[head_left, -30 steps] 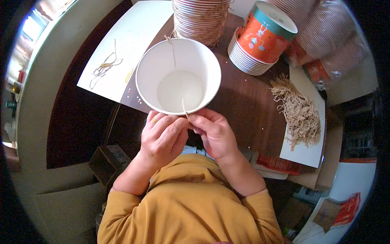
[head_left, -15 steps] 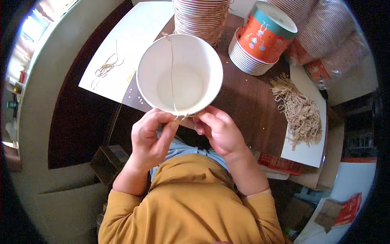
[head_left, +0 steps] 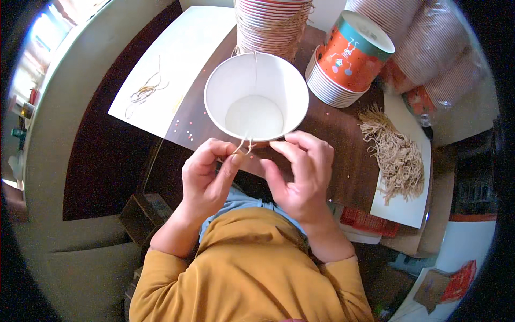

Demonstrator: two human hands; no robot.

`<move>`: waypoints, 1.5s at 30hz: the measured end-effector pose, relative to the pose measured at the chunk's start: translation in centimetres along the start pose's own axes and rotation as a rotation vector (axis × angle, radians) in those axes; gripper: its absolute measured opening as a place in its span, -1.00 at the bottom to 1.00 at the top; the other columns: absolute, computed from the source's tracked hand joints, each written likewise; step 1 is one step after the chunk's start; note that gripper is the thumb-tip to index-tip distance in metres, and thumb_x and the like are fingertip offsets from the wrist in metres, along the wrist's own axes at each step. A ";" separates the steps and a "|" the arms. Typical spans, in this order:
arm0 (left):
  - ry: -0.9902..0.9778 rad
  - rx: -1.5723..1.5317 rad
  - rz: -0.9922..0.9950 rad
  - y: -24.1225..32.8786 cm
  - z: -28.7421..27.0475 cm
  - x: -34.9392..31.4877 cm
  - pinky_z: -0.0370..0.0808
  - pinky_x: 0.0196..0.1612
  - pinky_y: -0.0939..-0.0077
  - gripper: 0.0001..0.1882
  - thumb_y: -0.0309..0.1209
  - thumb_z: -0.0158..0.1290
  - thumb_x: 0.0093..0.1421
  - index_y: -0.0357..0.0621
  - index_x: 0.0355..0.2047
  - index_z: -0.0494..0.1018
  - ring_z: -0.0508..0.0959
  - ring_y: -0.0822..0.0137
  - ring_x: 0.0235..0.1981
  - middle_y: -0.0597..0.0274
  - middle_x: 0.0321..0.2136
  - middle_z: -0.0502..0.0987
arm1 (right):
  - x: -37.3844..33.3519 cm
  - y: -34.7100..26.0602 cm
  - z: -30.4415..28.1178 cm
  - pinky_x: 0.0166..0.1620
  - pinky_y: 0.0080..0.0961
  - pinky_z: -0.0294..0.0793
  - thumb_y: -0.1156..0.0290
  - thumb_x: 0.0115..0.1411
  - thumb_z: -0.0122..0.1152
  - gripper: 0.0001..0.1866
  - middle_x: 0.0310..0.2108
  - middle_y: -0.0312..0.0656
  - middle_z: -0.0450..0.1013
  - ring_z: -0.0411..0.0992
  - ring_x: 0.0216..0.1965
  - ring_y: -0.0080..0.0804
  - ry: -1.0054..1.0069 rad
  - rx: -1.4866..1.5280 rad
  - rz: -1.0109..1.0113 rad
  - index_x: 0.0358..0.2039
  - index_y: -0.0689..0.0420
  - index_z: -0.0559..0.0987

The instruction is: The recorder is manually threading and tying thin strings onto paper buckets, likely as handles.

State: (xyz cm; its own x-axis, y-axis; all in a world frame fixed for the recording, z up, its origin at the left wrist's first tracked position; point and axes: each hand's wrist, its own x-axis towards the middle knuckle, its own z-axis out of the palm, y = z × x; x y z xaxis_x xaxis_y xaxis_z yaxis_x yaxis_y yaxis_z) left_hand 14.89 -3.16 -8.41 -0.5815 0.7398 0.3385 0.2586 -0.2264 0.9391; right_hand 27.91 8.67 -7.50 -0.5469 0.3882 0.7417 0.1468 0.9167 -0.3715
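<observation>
A white-lined paper bucket (head_left: 220, 96) rests at the table's near edge, its mouth tilted toward me. A thin beige cord (head_left: 256, 70) runs down the inside of its far wall, and a cord loop (head_left: 248, 145) sticks out at the near rim. My left hand (head_left: 206, 174) pinches this loop between thumb and forefinger. Beside the near right rim is my right hand (head_left: 303, 174), thumb and fingers apart with nothing between them. Its fingertips are close to the rim; whether they touch it I cannot tell.
Behind the bucket rises a stack of buckets (head_left: 272, 29) with cords. Another stack, topped by an upside-down orange and teal bucket (head_left: 357, 53), stands right of it. A bundle of beige cords (head_left: 394, 155) lies on white board at right. Loose cords (head_left: 145, 92) lie at left.
The bucket has shifted right and slightly away. My right hand has released its pinch at the near rim, and its thumb and fingers have spread. My left hand still pinches the cord.
</observation>
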 end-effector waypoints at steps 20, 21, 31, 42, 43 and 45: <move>0.197 -0.119 -0.128 -0.9 -0.1 0.0 0.43 -0.32 0.72 -0.84 -0.54 0.11 0.15 -0.36 -0.26 0.45 0.48 0.57 -0.41 0.28 -0.40 0.53 | 0.9 1.1 4.5 -0.11 -0.26 0.18 0.33 -0.07 0.29 -0.81 -0.19 -0.28 0.38 0.30 -0.19 -0.29 0.087 -0.067 -0.170 -0.39 -0.02 0.52; 0.171 0.105 -0.052 -1.6 -0.5 -0.4 0.44 -0.36 0.71 -0.85 -0.58 0.16 0.06 -0.33 -0.32 0.48 0.49 0.56 -0.46 0.25 -0.44 0.53 | 0.9 1.0 4.5 -0.11 -0.26 0.18 0.33 -0.08 0.29 -0.80 -0.19 -0.28 0.37 0.30 -0.19 -0.29 0.085 -0.069 -0.170 -0.39 -0.02 0.52; 0.189 0.462 0.279 -0.4 0.4 1.1 0.51 -0.49 0.62 -0.86 -0.64 0.17 -0.04 -0.29 -0.41 0.53 0.54 0.42 -0.58 0.13 -0.52 0.55 | 1.0 0.4 4.1 -0.15 -0.34 0.19 0.37 -0.10 0.32 -0.81 -0.26 -0.30 0.40 0.30 -0.22 -0.34 0.082 -0.117 -0.225 -0.41 -0.04 0.54; 0.188 0.725 0.316 -0.4 0.1 1.3 0.47 -0.57 0.56 -0.93 -0.57 0.16 -0.06 -0.21 -0.50 0.51 0.51 0.42 -0.63 0.21 -0.63 0.50 | 1.0 0.4 4.0 -0.13 -0.31 0.19 0.41 -0.11 0.31 -0.80 -0.25 -0.29 0.39 0.29 -0.21 -0.32 0.052 -0.158 -0.173 -0.40 -0.03 0.54; 0.178 0.720 0.273 -0.2 0.1 1.2 0.45 -0.58 0.57 -0.94 -0.55 0.15 -0.04 -0.22 -0.51 0.51 0.50 0.45 -0.65 0.21 -0.65 0.50 | 0.9 0.4 4.0 -0.13 -0.31 0.19 0.41 -0.11 0.31 -0.80 -0.25 -0.29 0.39 0.29 -0.21 -0.32 0.051 -0.156 -0.173 -0.40 -0.03 0.54; 0.151 0.581 0.116 0.7 0.0 1.2 0.43 -0.58 0.61 -0.95 -0.54 0.15 -0.03 -0.24 -0.51 0.50 0.48 0.51 -0.65 0.24 -0.66 0.49 | 0.7 0.4 3.9 -0.13 -0.30 0.19 0.43 -0.13 0.31 -0.78 -0.24 -0.29 0.39 0.29 -0.21 -0.31 0.033 -0.153 -0.183 -0.39 -0.02 0.54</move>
State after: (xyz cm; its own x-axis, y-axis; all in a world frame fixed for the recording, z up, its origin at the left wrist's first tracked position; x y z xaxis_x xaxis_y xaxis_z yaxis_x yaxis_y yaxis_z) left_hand 14.43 -2.43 -7.37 -0.6163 0.6233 0.4812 0.6806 0.1143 0.7237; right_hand 24.38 8.96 -9.26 -0.5488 0.2150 0.8079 0.1724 0.9747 -0.1423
